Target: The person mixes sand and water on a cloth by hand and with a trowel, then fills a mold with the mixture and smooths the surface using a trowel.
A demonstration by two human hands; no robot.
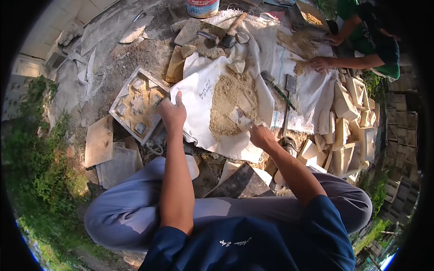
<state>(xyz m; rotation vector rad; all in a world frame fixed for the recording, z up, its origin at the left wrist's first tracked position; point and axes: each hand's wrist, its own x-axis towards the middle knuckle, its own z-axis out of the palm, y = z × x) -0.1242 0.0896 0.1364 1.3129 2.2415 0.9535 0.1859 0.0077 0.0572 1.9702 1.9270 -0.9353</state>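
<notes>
My right hand is closed round the handle of what looks like a trowel. Its pale, mix-smeared blade rests in a heap of damp sandy mix. That heap lies on a white woven sack spread over the ground. On the other side, my left hand grips the right edge of a square mold, thumb pointing up. Sandy mix and several small dark square blocks show inside the mold. My fingers hide part of its rim.
A hammer and stones lie beyond the sack. A green-handled tool is at right, beside stacked cast blocks. Flat slabs lean at left. A paint bucket stands at the back; another person's hands work at upper right.
</notes>
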